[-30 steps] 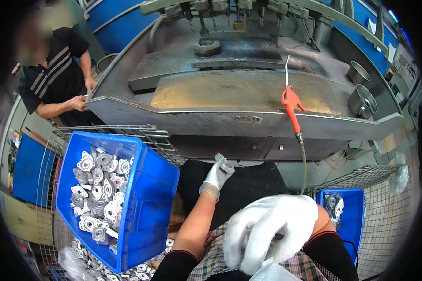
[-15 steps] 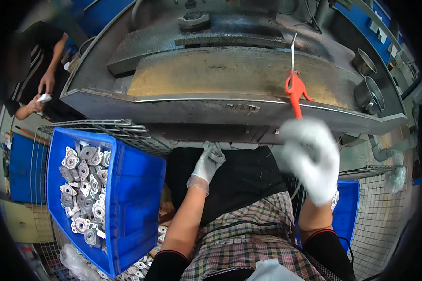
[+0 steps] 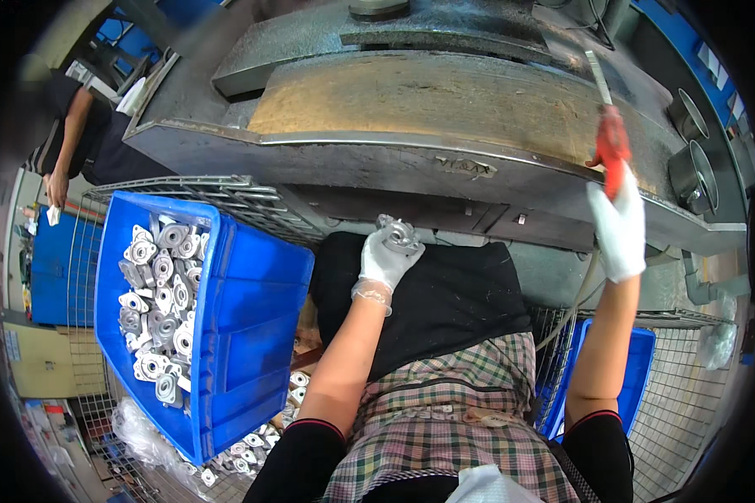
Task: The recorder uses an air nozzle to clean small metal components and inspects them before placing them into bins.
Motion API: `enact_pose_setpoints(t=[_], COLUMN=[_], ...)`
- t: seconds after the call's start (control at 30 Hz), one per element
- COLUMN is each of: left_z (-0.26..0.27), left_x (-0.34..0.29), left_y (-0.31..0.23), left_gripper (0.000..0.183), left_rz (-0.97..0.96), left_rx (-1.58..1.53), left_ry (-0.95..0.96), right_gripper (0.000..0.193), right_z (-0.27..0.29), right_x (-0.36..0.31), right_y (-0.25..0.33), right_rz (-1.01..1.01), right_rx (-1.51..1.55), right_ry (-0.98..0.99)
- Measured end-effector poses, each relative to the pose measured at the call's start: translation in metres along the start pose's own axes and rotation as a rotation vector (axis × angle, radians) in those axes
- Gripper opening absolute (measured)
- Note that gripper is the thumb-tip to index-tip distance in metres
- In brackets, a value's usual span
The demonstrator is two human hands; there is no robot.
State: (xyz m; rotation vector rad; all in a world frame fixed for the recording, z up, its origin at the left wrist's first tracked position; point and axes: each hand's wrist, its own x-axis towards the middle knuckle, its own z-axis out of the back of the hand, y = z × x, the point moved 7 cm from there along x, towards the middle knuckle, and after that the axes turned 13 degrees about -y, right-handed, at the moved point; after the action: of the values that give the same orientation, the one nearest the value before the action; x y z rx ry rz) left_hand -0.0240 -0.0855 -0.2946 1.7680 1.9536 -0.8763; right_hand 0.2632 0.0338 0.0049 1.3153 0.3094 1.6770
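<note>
My left hand (image 3: pixel 384 264), in a thin white glove, holds a small grey metal casting (image 3: pixel 400 235) over the black cloth (image 3: pixel 453 293) on my lap. The casting's far side shows past the fingers. My right hand (image 3: pixel 620 230), gloved too, is closed round the lower end of a red air blow gun (image 3: pixel 612 142). The gun stands upright at the bench's front edge, its thin nozzle pointing away from me; it is slightly blurred. To the left a tilted blue bin (image 3: pixel 256 310) holds several similar castings (image 3: pixel 164 293).
Ahead is a metal workbench with a worn brown board (image 3: pixel 419 101). Two metal cups (image 3: pixel 694 180) stand at its right end. More castings (image 3: pixel 247 453) lie below the bin. Another blue bin (image 3: pixel 639 360) sits in a wire cage at right. A person (image 3: pixel 71 142) is at far left.
My right hand has gone from blurred and apart to gripping the blow gun, which now tilts and sits farther right. The casting in my left hand shows more plainly. The whole view has shifted.
</note>
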Motion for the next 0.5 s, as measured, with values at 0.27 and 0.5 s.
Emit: enact_pose_setpoints(t=[0.27, 0.5], left_z=[0.024, 0.014], left_x=[0.027, 0.03], left_y=[0.005, -0.001], left_gripper=[0.027, 0.029], left_rz=[-0.043, -0.049], left_rx=[0.051, 0.056], left_ry=[-0.129, -0.028], right_gripper=[0.034, 0.042], right_z=[0.002, -0.069], right_x=[-0.089, -0.175], right_y=[0.023, -0.041], right_rz=[-0.615, -0.295], right_rx=[0.293, -0.152], right_ry=[0.737, 1.007])
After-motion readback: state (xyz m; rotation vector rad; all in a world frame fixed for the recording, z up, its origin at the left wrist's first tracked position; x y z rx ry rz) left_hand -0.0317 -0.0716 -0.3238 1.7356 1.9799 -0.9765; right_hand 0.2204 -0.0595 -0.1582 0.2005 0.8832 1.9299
